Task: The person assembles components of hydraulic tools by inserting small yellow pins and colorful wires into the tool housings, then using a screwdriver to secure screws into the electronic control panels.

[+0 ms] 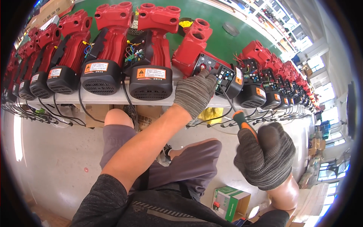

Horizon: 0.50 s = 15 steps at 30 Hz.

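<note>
A red pump with a black motor end lies on the bench in front of me, its control box uncovered so that the circuit board shows. My left hand, in a grey striped knit glove, rests on this box with its fingertips bent together beside a small red part. Whatever those fingers pinch is hidden. My right hand, gloved alike, is wrapped round the green and orange handle of a screwdriver. The screwdriver's shaft slants up to the near edge of the circuit board; its tip is hard to make out.
More red pumps stand along the bench on the left, and others with exposed boards on the right. Black cables hang off the front edge. A yellow bag sits under the bench, and a green-white carton on the floor.
</note>
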Each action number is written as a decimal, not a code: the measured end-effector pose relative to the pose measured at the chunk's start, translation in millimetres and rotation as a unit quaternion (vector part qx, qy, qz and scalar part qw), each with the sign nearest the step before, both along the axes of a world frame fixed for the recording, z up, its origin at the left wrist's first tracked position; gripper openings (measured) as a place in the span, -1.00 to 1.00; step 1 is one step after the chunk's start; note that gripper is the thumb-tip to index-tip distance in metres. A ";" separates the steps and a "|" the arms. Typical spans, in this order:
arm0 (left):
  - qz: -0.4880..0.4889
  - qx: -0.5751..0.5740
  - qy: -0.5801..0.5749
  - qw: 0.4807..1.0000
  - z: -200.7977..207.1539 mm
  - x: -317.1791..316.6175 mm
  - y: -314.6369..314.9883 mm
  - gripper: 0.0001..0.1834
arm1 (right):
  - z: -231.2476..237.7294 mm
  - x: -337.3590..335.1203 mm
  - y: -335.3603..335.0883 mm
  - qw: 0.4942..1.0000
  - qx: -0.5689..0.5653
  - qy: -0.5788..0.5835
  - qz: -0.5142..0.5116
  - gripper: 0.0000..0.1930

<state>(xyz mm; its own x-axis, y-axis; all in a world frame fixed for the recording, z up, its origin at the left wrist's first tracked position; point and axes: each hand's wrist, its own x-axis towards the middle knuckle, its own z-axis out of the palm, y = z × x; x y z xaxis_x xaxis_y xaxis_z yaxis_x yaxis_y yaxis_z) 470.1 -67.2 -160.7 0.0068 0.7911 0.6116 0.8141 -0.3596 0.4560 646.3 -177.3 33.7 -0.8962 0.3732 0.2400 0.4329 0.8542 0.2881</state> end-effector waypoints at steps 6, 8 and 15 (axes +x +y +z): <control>0.026 -0.012 0.032 0.999 -5.0 2.8 2.6 -0.82 | 6.2 -16.7 3.4 0.998 0.036 0.053 0.000 -0.47; 0.043 -0.010 0.044 0.998 -7.9 5.2 5.7 -0.80 | 6.2 -14.6 4.2 0.996 0.064 0.057 0.024 -0.47; -0.018 -0.040 0.037 0.998 -3.9 1.8 4.6 -0.80 | 26.4 -20.5 -4.5 0.990 -0.016 -0.099 -0.094 -0.53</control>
<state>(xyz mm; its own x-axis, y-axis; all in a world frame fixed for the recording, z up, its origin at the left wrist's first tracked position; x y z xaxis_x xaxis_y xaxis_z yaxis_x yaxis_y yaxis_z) 471.8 -62.6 -164.6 0.0783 0.8360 0.5432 0.8338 -0.3536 0.4240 625.8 -181.8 60.1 -0.8379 0.5434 0.0512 0.5234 0.7735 0.3574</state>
